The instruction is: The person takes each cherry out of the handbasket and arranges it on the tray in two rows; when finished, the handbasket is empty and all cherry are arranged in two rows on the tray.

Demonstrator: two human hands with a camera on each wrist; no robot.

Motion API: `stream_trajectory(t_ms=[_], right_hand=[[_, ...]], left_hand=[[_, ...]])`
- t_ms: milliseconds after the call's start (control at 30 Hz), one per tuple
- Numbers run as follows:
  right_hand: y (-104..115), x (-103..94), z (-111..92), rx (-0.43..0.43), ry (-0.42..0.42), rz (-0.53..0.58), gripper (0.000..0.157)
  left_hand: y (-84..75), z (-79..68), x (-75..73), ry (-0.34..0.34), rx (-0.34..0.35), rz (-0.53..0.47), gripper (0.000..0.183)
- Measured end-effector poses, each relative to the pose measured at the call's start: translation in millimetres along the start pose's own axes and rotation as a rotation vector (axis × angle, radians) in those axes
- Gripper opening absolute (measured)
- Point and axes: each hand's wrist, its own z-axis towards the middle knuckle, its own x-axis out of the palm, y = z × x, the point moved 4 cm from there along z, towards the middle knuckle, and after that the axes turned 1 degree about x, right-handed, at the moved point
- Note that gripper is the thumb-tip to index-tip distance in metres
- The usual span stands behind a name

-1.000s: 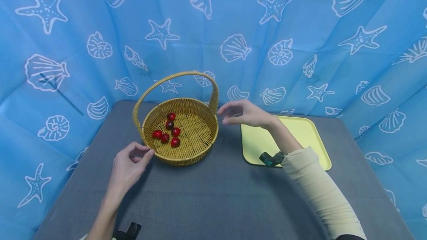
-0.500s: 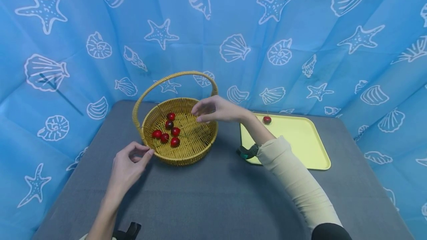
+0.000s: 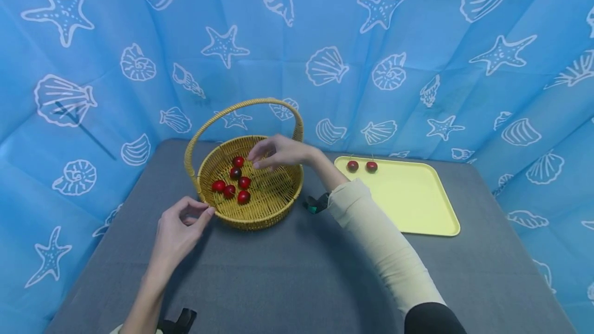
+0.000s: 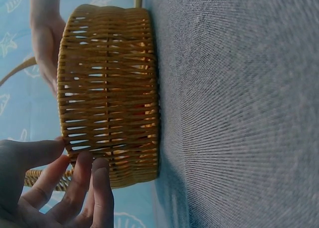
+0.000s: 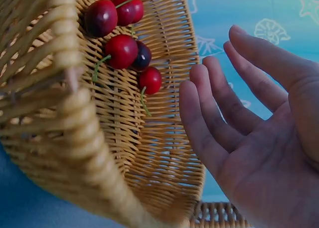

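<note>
At its near left rim, my left hand (image 3: 180, 228) holds a round wicker basket (image 3: 274, 197) with a tall arched handle. In the left wrist view, thumb and fingers (image 4: 75, 193) pinch the woven edge. Several dark red cherries (image 3: 244, 197) with green stems lie in the basket's left half. Over the back right of the basket hovers my right hand (image 3: 282, 151), with nothing in it. Its fingers are spread and relaxed in the right wrist view, apart from the cherries (image 5: 121, 51).
A yellow tray (image 3: 417, 200) lies to the right of the basket. Two cherries (image 3: 372, 167) sit near its back left corner. Grey cloth (image 3: 278, 282) covers the table, and a blue seashell-patterned curtain (image 3: 287, 40) hangs behind it.
My right hand has moved left from beside the tray to above the basket, uncovering two cherries on the tray. My left hand and the basket have stayed put.
</note>
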Motion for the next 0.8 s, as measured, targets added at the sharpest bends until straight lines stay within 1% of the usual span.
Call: stream_trajectory(t_ms=[200,400,633,800], right_hand=[[-4.8,6.7,14.4,0.037,0.001,0.048,0.032],[-8.2,13.0,24.3,0.069,-0.01,0.072,0.036],[-11.5,15.2,34.1,0.07,-0.068,0.11,0.035],[-18.5,18.8,38.5,0.085,-0.091,0.128,0.032]], left_hand=[[-0.4,0.2,-0.4,-0.007,0.002,0.01,0.02],[-1.2,0.1,-1.3,0.001,0.004,0.001,0.023],[-1.4,-0.2,-0.4,0.0,-0.001,-0.003,0.023],[-2.3,-0.8,-0.5,-0.007,0.013,-0.015,0.024]])
